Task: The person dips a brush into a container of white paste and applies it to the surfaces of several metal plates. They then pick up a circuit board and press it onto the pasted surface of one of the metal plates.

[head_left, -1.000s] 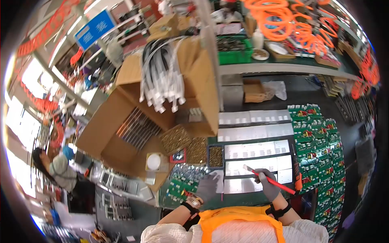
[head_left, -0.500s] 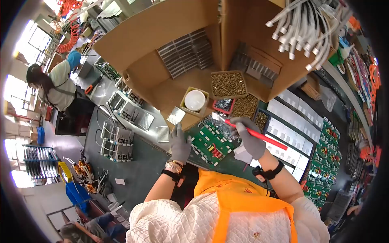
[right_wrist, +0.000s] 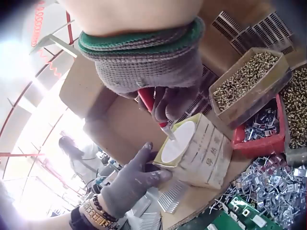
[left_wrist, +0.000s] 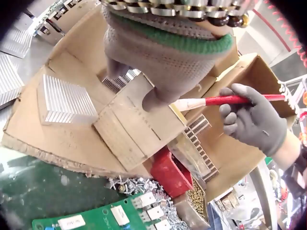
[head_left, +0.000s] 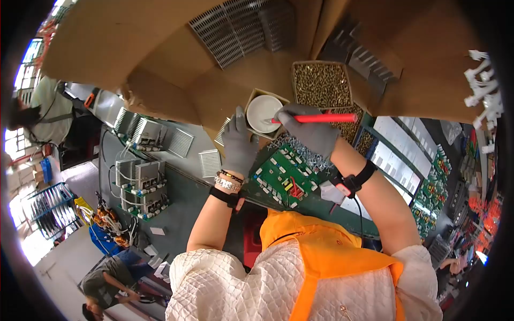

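My gloved right hand (head_left: 316, 132) grips a red-handled brush (head_left: 334, 117). Its pale tip dips into white paste (right_wrist: 180, 141) in a small square box (right_wrist: 207, 155) with writing on its side. My gloved left hand (head_left: 239, 144) is at the box's near left corner, fingers straight. In the left wrist view its thumb (left_wrist: 154, 99) lies against the box's side. A finned metal heat sink (left_wrist: 69, 101) sits on the cardboard close to that hand. Below the box in the head view is a green circuit board (head_left: 284, 179).
A large open carton (head_left: 176, 101) surrounds the paste box, with rows of heat sinks inside. Trays of brass screws (head_left: 321, 83) and a red bin (right_wrist: 261, 129) of metal clips stand to the right. White panels (head_left: 396, 150) lie farther right. Another person (head_left: 115, 281) is at lower left.
My right hand has carried the brush from the white panels up to the paste. My left hand has moved from the panel side to the box. The head view has swung left.
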{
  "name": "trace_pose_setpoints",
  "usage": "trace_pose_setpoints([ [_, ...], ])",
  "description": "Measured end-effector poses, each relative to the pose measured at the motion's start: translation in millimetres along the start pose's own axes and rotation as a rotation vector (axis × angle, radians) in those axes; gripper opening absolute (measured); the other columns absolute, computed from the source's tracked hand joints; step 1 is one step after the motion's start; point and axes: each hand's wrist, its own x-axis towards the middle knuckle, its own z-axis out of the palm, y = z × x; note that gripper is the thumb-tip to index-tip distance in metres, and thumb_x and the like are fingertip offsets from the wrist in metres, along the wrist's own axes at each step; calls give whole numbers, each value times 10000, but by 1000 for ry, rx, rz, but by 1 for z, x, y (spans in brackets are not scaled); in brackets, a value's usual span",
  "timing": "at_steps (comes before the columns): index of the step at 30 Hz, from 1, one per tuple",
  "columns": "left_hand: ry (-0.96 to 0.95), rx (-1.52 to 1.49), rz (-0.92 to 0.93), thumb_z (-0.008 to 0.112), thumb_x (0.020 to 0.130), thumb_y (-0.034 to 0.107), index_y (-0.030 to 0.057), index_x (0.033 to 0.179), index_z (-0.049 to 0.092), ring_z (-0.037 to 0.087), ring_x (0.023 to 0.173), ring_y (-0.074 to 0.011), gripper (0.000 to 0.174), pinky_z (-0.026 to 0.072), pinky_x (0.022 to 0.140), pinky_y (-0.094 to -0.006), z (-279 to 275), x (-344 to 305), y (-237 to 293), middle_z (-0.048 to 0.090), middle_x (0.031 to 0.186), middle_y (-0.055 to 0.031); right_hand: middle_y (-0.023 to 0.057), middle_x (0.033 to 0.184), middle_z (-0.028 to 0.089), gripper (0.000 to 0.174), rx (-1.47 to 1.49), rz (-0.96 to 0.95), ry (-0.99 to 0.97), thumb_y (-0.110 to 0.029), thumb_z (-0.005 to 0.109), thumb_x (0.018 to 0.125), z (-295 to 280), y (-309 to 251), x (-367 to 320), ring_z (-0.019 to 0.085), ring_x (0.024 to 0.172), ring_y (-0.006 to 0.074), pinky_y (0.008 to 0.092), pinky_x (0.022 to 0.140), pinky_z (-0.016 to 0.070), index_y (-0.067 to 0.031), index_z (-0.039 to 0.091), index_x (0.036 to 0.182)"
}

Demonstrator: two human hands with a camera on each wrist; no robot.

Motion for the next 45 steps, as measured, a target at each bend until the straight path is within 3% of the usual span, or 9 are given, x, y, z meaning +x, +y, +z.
trace_pose_setpoints([
  [11, 129, -29, 100, 760, 738, 91, 1, 1488, 291, 487, 1216, -453, 889, 408, 1017, -511, 4, -2, -4, 489, 1348, -272, 134, 871, 675, 247, -118, 84, -225, -241, 533, 959, 5, 12, 25, 663, 822, 249, 362, 771, 518, -36, 671, 979],
  [13, 127, -44, 81, 751, 735, 94, 0, 1489, 289, 483, 1220, -454, 889, 404, 1019, -515, 0, 0, 0, 481, 1358, -273, 174, 879, 685, 311, -152, 84, -198, -310, 509, 980, 3, 19, 29, 664, 837, 350, 396, 774, 518, -27, 639, 991],
  [15, 102, -17, 78, 742, 757, 76, -14, 1471, 294, 494, 1210, -441, 848, 394, 1027, -510, -3, -1, 4, 498, 1334, -266, 128, 775, 683, 319, -95, 16, -142, -319, 517, 987, 1, 24, 28, 667, 724, 265, 358, 696, 520, -27, 644, 980],
  [18, 105, -15, 80, 747, 742, 68, -14, 1463, 306, 494, 1210, -439, 849, 390, 1030, -506, -3, -2, 3, 504, 1322, -260, -1, 665, 632, 365, 455, 388, -102, -364, 503, 1012, -4, 15, 22, 575, 573, 46, 214, 525, 441, -39, 663, 963],
  [30, 106, -12, 48, 750, 730, 60, 12, 1483, 297, 488, 1208, -445, 880, 389, 1039, -503, -3, -3, 0, 501, 1320, -261, 100, 772, 679, 375, 1248, 587, 296, -400, 497, 1018, 27, 46, 3, 614, 589, 131, 261, 503, 486, -42, 597, 1073],
  [35, 123, -5, 47, 747, 753, 72, -3, 1488, 287, 499, 1204, -443, 871, 400, 1035, -494, -15, -21, 2, 509, 1305, -266, 130, 876, 687, 353, 1528, 414, 202, -380, 523, 1006, 26, 63, -20, 641, 697, 168, 278, 571, 509, -45, 582, 1102],
  [39, 282, 65, -12, 743, 787, 73, 19, 1486, 334, 527, 1222, -358, 812, 475, 981, -437, -12, -60, 9, 483, 1410, -206, 94, 1005, 680, 388, 1775, 251, 134, -383, 569, 979, -8, 45, -78, 633, 830, 166, 317, 734, 524, -50, 588, 1179],
  [41, 281, 120, 84, 707, 864, 233, -26, 1452, 351, 488, 1223, -443, 735, 407, 1025, -502, -4, -79, 5, 484, 1382, -250, 76, 970, 673, 357, 1748, 156, 224, -369, 565, 985, -22, 57, -128, 624, 809, 158, 312, 763, 518, -58, 595, 1158],
  [45, 158, 30, 350, 701, 858, 184, -7, 1447, 364, 488, 1222, -448, 705, 411, 1022, -512, 3, -96, 83, 487, 1387, -252, 58, 915, 650, 276, 1310, 103, 690, -275, 504, 1020, -45, 83, -254, 591, 761, 122, 294, 732, 499, -39, 612, 1114],
])
